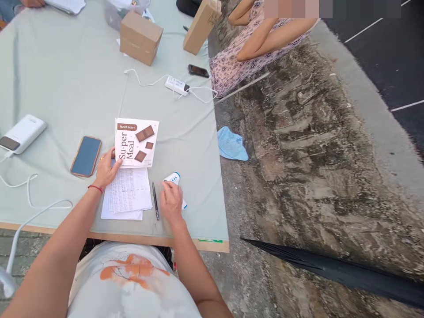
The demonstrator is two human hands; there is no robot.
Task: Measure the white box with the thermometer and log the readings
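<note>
- Your left hand (107,168) pinches the lower left edge of the Su-per Meal box (145,148), thumb on its front.
- Box is over the far end of the printed sheets (129,194); cannot tell whether it touches the desk (198,207).
- Your right hand (171,201) covers part of the white-and-blue device (176,177); fingers curled, grip cannot be told.
- Pen (155,201) between sheets and right hand.
- Phone (86,156) just left of your left hand.
</note>
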